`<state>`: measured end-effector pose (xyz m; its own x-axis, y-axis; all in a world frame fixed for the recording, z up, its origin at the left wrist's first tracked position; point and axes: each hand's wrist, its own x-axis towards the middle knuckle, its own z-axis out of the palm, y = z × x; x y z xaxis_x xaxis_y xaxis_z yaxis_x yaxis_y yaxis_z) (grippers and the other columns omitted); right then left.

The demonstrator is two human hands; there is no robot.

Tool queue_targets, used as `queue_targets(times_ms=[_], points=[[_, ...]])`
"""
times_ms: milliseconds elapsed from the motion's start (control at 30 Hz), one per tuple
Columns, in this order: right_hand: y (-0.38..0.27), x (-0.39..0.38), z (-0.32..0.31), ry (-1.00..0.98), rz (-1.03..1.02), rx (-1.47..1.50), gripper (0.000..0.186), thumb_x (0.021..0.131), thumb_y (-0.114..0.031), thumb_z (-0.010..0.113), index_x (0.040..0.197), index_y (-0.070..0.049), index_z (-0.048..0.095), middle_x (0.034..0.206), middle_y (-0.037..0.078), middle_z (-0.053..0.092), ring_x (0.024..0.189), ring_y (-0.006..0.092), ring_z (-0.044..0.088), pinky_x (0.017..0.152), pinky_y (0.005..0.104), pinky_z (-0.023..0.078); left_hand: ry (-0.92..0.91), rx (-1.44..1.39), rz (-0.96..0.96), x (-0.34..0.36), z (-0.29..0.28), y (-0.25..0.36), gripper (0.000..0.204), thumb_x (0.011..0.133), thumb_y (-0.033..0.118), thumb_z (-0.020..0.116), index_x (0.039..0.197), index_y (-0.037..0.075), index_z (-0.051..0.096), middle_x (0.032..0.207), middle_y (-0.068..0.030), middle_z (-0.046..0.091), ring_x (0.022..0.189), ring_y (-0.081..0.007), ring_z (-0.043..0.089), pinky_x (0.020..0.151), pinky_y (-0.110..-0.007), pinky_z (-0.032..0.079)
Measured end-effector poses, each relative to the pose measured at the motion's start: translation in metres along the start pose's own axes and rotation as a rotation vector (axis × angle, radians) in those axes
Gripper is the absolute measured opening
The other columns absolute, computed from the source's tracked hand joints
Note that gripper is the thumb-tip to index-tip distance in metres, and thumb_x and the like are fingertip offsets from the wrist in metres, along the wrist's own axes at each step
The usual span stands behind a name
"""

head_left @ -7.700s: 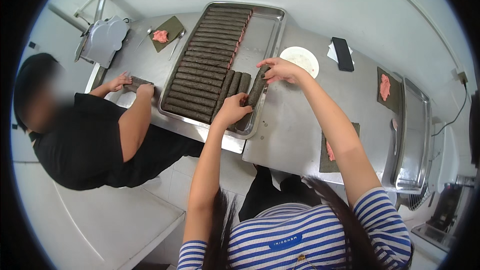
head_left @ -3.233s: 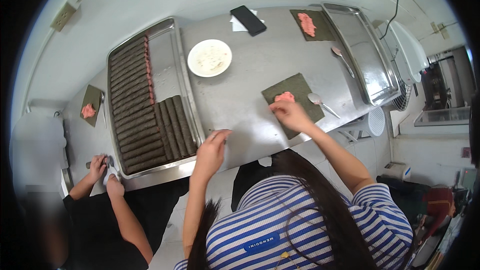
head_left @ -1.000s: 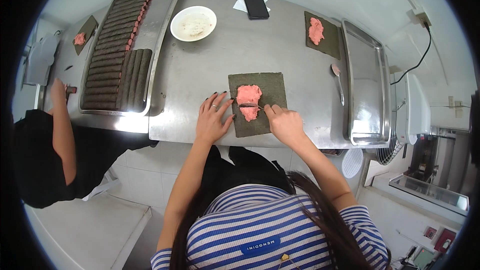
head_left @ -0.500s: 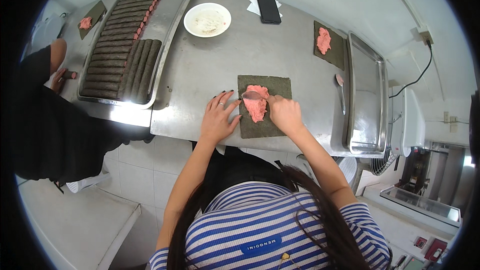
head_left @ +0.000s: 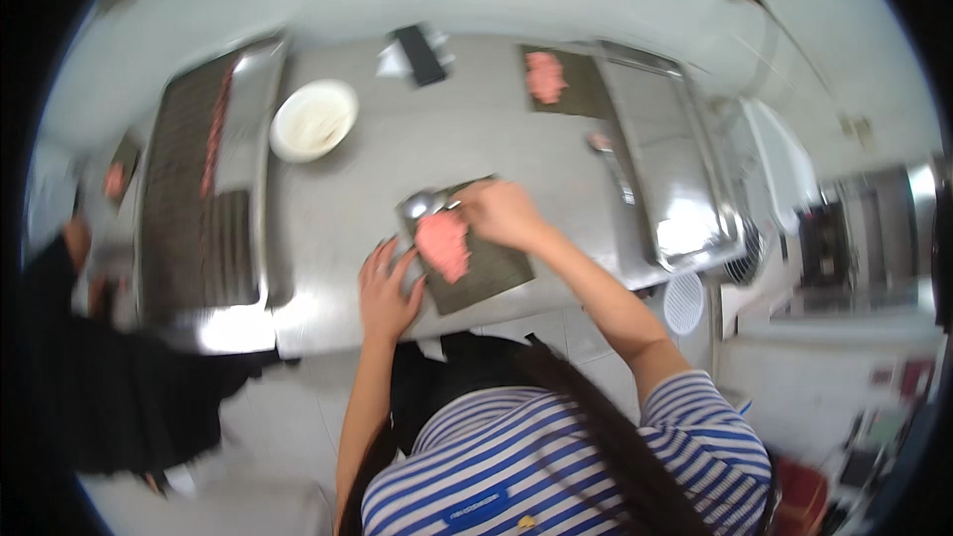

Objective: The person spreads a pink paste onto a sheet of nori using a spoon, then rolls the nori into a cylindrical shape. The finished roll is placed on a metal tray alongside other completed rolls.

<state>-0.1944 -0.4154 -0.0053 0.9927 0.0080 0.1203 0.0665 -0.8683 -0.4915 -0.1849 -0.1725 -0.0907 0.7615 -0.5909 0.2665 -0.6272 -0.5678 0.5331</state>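
Note:
A dark green seaweed sheet (head_left: 496, 273) lies on the metal table in front of me, turned slightly askew. Pink minced paste (head_left: 444, 246) is spread in a patch on its left part. My right hand (head_left: 499, 213) is closed round the handle of a metal spoon (head_left: 424, 204), whose bowl is at the far end of the paste. With fingers apart, my left hand (head_left: 387, 288) rests at the sheet's left edge, its fingertips at or beside the paste. The picture is blurred by motion.
A tray (head_left: 266, 199) of dark rolls stands left, beside a person in black (head_left: 129, 387). Behind are a white bowl (head_left: 316, 121) and a phone (head_left: 421, 56). To the right lie another seaweed sheet (head_left: 581, 94) with paste (head_left: 545, 77), a second spoon (head_left: 617, 174) and a metal tray (head_left: 665, 154).
The view has shifted, moving the table's things leftward in the picture. My right hand has lifted the spoon from the paste's middle to its far end. The sheet looks turned.

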Motion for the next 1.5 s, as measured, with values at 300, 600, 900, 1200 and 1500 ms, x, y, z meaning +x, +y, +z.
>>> queue_targets(times_ms=[300, 600, 900, 1200, 1500], points=[[0.052, -0.019, 0.038, 0.020, 0.324, 0.651, 0.020, 0.079, -0.020, 0.064, 0.093, -0.009, 0.073, 0.074, 0.010, 0.069, 0.068, 0.0207, 0.065, 0.062, 0.0350, 0.049, -0.058, 0.068, 0.073, 0.005, 0.009, 0.005, 0.045, 0.078, 0.022, 0.065, 0.121, 0.013, 0.058, 0.138, -0.0129, 0.046, 0.129, -0.0347, 0.040, 0.106, -0.047, 0.030], [0.089, -0.031, 0.074, 0.241, 0.517, 0.858, 0.017, 0.083, -0.017, 0.061, 0.091, -0.008, 0.073, 0.070, 0.007, 0.064, 0.064, 0.0133, 0.056, 0.060, 0.0301, 0.044, -0.052, 0.066, 0.089, 0.003, 0.012, 0.005, 0.046, 0.077, 0.021, 0.065, 0.122, 0.012, 0.058, 0.138, -0.0130, 0.046, 0.129, -0.0345, 0.040, 0.106, -0.047, 0.031], [0.045, -0.039, 0.023, 0.142, 0.011, 0.037, 0.024, 0.082, -0.011, 0.057, 0.104, -0.007, 0.067, 0.085, 0.013, 0.065, 0.073, 0.0332, 0.063, 0.066, 0.0421, 0.051, -0.011, 0.025, 0.023, 0.005, 0.007, 0.003, 0.052, 0.073, 0.027, 0.073, 0.121, 0.016, 0.059, 0.136, -0.0114, 0.049, 0.127, -0.0333, 0.042, 0.106, -0.046, 0.034], [0.016, -0.014, -0.017, -0.154, -0.370, -0.447, 0.016, 0.071, -0.007, 0.060, 0.086, -0.006, 0.063, 0.083, 0.008, 0.062, 0.075, 0.0255, 0.065, 0.064, 0.0381, 0.051, -0.007, 0.042, -0.012, 0.000, 0.006, 0.003, 0.050, 0.074, 0.031, 0.072, 0.120, 0.018, 0.059, 0.138, -0.0061, 0.046, 0.130, -0.0290, 0.040, 0.106, -0.044, 0.033], [0.031, 0.019, 0.005, -0.180, -0.384, -0.422, 0.016, 0.071, -0.006, 0.061, 0.086, -0.007, 0.066, 0.084, 0.007, 0.065, 0.072, 0.0268, 0.066, 0.059, 0.0390, 0.052, -0.039, 0.035, 0.009, 0.001, 0.004, 0.004, 0.048, 0.078, 0.033, 0.069, 0.120, 0.015, 0.059, 0.133, 0.0023, 0.053, 0.130, -0.0278, 0.039, 0.107, -0.045, 0.031]])
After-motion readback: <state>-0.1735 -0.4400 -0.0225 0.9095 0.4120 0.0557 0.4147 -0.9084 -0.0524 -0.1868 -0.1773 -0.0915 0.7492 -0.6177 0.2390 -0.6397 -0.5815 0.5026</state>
